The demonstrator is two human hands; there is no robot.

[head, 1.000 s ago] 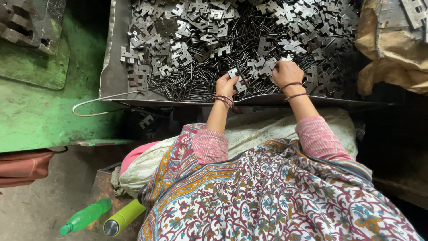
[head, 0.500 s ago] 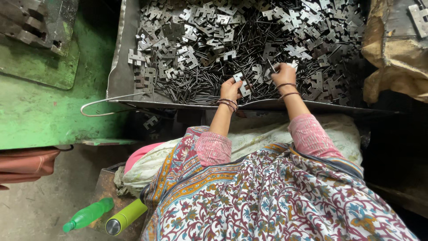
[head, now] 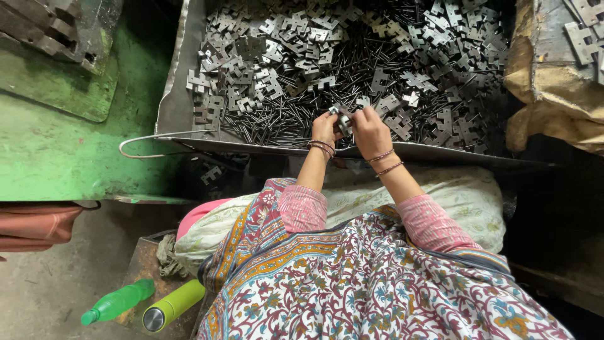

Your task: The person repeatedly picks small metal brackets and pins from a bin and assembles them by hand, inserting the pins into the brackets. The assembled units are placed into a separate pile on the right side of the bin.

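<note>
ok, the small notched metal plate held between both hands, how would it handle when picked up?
Metal plate: probably stiff, being flat stamped metal. Likely light; left hand and right hand pinch it with fingertips. Flat and notched, it shouldn't roll, though it may snag in the tray pile.

Green-painted, worn metal surface [head: 56, 157] at left; grey concrete floor [head: 44, 289] below, with green plastic bottle [head: 116, 302] and lime flask [head: 173, 305]; brown sacking [head: 553, 94] at right.

Grey metal plates [head: 296, 44] and dark pins [head: 352, 69]; green bottle [head: 117, 301]; lime flask [head: 174, 305]; pink sleeves [head: 303, 208]; paisley-patterned shawl [head: 352, 283].
</note>
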